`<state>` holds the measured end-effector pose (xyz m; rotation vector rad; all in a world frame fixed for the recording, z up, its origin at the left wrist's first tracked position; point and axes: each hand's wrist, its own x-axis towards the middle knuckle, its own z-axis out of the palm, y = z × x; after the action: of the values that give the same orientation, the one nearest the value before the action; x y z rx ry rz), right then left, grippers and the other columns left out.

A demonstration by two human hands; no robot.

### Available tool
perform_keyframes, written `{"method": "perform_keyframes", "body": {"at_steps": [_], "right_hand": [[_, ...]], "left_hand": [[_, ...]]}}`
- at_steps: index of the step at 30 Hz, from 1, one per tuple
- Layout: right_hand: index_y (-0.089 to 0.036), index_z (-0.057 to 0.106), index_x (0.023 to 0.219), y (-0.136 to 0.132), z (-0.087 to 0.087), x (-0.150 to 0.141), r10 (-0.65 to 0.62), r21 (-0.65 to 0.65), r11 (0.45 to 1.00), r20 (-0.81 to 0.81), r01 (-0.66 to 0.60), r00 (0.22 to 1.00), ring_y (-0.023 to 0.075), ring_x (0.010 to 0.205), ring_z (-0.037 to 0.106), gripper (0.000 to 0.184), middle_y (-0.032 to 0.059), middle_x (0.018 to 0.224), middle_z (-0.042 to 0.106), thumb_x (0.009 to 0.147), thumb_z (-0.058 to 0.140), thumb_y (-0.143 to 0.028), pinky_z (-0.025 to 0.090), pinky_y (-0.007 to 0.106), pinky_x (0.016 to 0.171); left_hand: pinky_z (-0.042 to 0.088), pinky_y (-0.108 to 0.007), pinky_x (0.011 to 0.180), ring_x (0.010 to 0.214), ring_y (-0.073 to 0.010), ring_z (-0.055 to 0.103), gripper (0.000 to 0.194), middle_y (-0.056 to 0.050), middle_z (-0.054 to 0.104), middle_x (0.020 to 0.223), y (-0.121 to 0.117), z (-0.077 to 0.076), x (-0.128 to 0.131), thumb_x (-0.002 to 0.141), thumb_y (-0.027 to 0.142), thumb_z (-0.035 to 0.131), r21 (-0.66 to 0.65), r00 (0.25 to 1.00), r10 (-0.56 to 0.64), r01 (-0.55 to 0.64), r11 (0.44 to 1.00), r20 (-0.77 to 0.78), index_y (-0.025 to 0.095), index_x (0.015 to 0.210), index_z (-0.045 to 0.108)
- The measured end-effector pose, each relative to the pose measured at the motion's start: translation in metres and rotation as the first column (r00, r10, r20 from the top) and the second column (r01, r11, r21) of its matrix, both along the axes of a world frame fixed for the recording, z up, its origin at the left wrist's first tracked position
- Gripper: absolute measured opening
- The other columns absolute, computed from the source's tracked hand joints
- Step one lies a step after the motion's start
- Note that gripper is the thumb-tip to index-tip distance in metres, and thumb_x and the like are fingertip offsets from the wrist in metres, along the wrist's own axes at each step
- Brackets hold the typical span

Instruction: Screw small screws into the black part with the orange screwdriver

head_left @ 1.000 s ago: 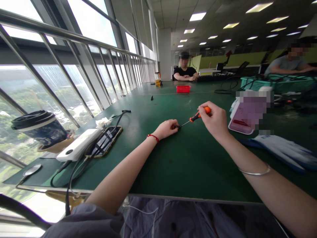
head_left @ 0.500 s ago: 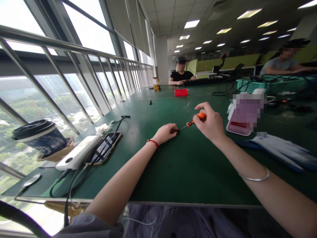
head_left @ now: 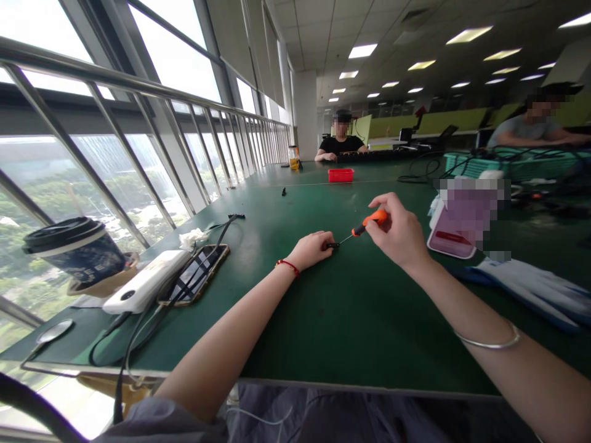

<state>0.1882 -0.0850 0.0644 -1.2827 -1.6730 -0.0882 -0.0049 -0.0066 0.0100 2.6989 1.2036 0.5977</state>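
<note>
My right hand [head_left: 401,232] is closed round a small orange-handled screwdriver [head_left: 369,221], whose thin shaft slants down to the left. Its tip meets a small black part [head_left: 331,245] that my left hand [head_left: 313,247] pinches against the green table [head_left: 332,307]. The left hand rests on the table top, fingers curled over the part, so most of the part is hidden. A red string sits on my left wrist and a silver bangle on my right forearm.
At the left lie a lidded paper cup [head_left: 76,249], a white power bank [head_left: 148,280], a phone [head_left: 196,274] and black cables. White and blue gloves [head_left: 530,286] and a pink item [head_left: 455,231] lie at the right. A red tray [head_left: 341,175] and two seated people are farther back.
Both hands stay on the part and screwdriver. The right hand's fingers have shifted slightly on the handle, and the camera view has wobbled a little.
</note>
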Motion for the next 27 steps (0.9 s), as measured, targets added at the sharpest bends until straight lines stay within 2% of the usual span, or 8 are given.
{"method": "perform_keyframes", "body": {"at_steps": [7,10,14,17,20,22,25,27], "right_hand": [[-0.023,0.053,0.077,-0.0005,0.001,0.001,-0.007,-0.05,0.999,0.013,0.007,1.0,0.0142,0.044,0.047,0.019,-0.0028,0.05,0.05,0.081,0.049,-0.041,0.032,0.026,0.046],[-0.022,0.054,0.086,-0.0004,0.0007,0.0008,-0.006,-0.008,1.0,0.023,0.006,1.0,0.0143,0.049,0.05,0.015,-0.0028,0.056,0.053,0.078,0.052,-0.035,0.034,0.026,0.049],[-0.022,0.052,0.094,0.0009,-0.0005,0.0014,-0.01,0.03,1.0,0.016,0.009,1.0,0.0146,0.055,0.054,0.022,-0.0012,0.068,0.058,0.073,0.055,-0.03,0.035,0.025,0.051],[-0.022,0.054,0.083,0.0011,-0.0007,0.0017,-0.023,-0.004,1.0,0.024,0.023,0.999,0.0143,0.049,0.05,0.017,-0.0018,0.057,0.055,0.079,0.052,-0.038,0.032,0.025,0.048],[-0.022,0.055,0.075,0.0007,-0.0009,0.0012,-0.021,-0.013,1.0,0.026,0.022,0.999,0.0138,0.046,0.047,0.023,-0.0023,0.052,0.051,0.082,0.049,-0.043,0.031,0.025,0.047],[-0.022,0.055,0.083,0.0011,-0.0015,0.001,-0.011,0.01,1.0,0.015,0.011,1.0,0.0136,0.048,0.049,0.017,-0.0025,0.056,0.054,0.079,0.052,-0.038,0.033,0.025,0.049],[-0.021,0.052,0.097,0.0026,-0.003,0.0016,-0.004,0.048,0.999,-0.007,0.004,1.0,0.0138,0.054,0.052,0.026,-0.0009,0.07,0.06,0.073,0.055,-0.03,0.036,0.025,0.051],[-0.021,0.052,0.097,0.0034,-0.0035,0.0022,-0.016,0.058,0.998,-0.008,0.016,1.0,0.0139,0.054,0.052,0.026,-0.0005,0.072,0.06,0.073,0.055,-0.03,0.036,0.025,0.051]], "left_hand": [[0.043,-0.025,0.063,0.073,-0.0148,0.057,0.013,-0.001,0.061,0.083,0.0034,-0.0034,0.0002,0.079,0.025,0.051,0.007,1.0,0.001,-0.001,1.0,0.005,0.02,0.088,0.059],[0.043,-0.025,0.063,0.072,-0.0147,0.057,0.013,-0.001,0.062,0.083,0.003,-0.0029,0.0004,0.078,0.024,0.051,0.005,1.0,0.008,-0.008,1.0,0.008,0.02,0.088,0.059],[0.043,-0.025,0.063,0.072,-0.0147,0.056,0.013,-0.001,0.062,0.082,0.002,-0.002,0.0006,0.078,0.023,0.052,-0.001,1.0,0.011,-0.011,1.0,0.004,0.02,0.088,0.059],[0.043,-0.024,0.063,0.072,-0.0146,0.057,0.013,-0.001,0.061,0.083,0.0014,-0.0015,0.0007,0.079,0.024,0.051,0.008,1.0,0.01,-0.01,1.0,-0.005,0.02,0.089,0.059],[0.043,-0.024,0.063,0.072,-0.0144,0.056,0.013,-0.001,0.061,0.083,0.0011,-0.0011,0.0009,0.079,0.024,0.05,0.012,1.0,0.015,-0.014,1.0,-0.015,0.02,0.088,0.059],[0.042,-0.024,0.063,0.072,-0.0143,0.056,0.013,-0.001,0.061,0.083,0.0011,-0.0011,0.0009,0.079,0.024,0.05,0.014,1.0,0.014,-0.014,1.0,-0.016,0.02,0.088,0.058],[0.042,-0.024,0.062,0.072,-0.0144,0.056,0.012,-0.001,0.061,0.083,0.0015,-0.0018,0.0008,0.078,0.024,0.05,0.02,1.0,0.006,-0.006,1.0,-0.013,0.02,0.087,0.058],[0.042,-0.024,0.062,0.072,-0.0145,0.056,0.013,-0.001,0.061,0.083,0.0017,-0.0021,0.001,0.078,0.024,0.05,0.022,1.0,0.004,-0.004,1.0,-0.01,0.02,0.088,0.058]]}}
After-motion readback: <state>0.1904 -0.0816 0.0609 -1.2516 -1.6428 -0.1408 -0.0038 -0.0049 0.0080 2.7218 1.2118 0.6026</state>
